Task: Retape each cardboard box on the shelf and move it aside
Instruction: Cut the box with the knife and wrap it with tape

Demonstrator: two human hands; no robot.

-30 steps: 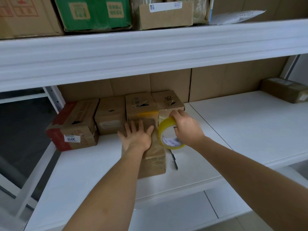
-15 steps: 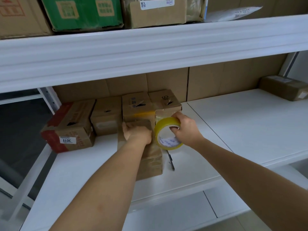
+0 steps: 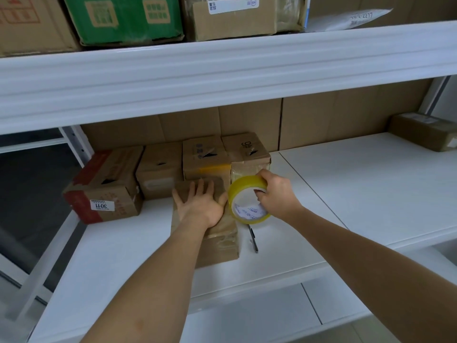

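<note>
A small brown cardboard box (image 3: 220, 246), glossy with clear tape, lies on the white shelf (image 3: 371, 194) in front of me. My left hand (image 3: 200, 206) rests flat on its top with straight fingers. Just right of the box my right hand (image 3: 274, 194) grips a yellow roll of tape (image 3: 244, 201), held upright with its white core facing me. Behind the box stands a row of several cardboard boxes against the back wall; the nearest are one with a yellow strip (image 3: 205, 157) and one marked with black writing (image 3: 247, 149).
A dark pen (image 3: 253, 240) lies on the shelf right of the box. A red-edged box (image 3: 106, 186) labelled 3011 sits at the left end. Another box (image 3: 425, 134) sits far right. The upper shelf beam (image 3: 222, 75) overhangs, carrying more boxes.
My left hand curled over the box's far end half a second ago and now lies flat on its top again. The tape roll stayed beside the box.
</note>
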